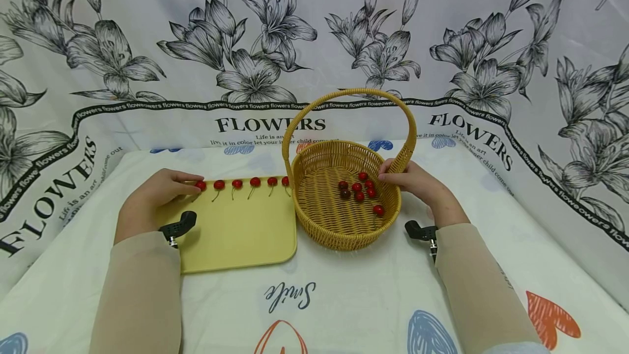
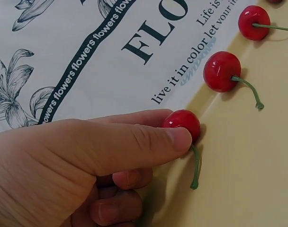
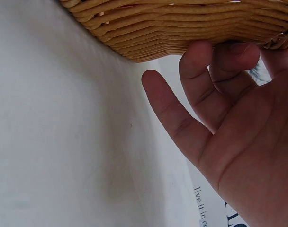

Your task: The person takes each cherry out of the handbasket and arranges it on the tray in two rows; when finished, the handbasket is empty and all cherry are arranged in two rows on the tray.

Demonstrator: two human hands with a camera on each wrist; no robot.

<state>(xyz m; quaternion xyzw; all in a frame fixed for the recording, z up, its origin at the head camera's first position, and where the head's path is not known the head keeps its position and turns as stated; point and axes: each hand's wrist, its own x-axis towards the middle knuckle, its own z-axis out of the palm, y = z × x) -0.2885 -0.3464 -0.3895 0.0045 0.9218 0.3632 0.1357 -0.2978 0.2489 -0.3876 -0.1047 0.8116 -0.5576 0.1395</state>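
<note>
- Lining up cherries along the far edge of the yellow tray (image 1: 241, 234): six sit there in a row, stems pointing toward the person
- The left hand (image 1: 157, 193) pinches the leftmost cherry (image 2: 183, 124) between thumb and forefinger; the fruit lies on the tray edge, so it looks just placed or being adjusted, I cannot tell which
- The next cherry (image 2: 221, 71) in the row lies near it, apart, untouched
- The wicker basket (image 1: 344, 234) stands just right of the tray and holds about seven cherries (image 1: 358, 190), so by my judgement roughly half the fruit is laid out and half is left
- The right hand (image 1: 415, 182) rests against the basket's rim by the handle base, fingers loosely curved on the weave, steadying it and holding no fruit
</note>
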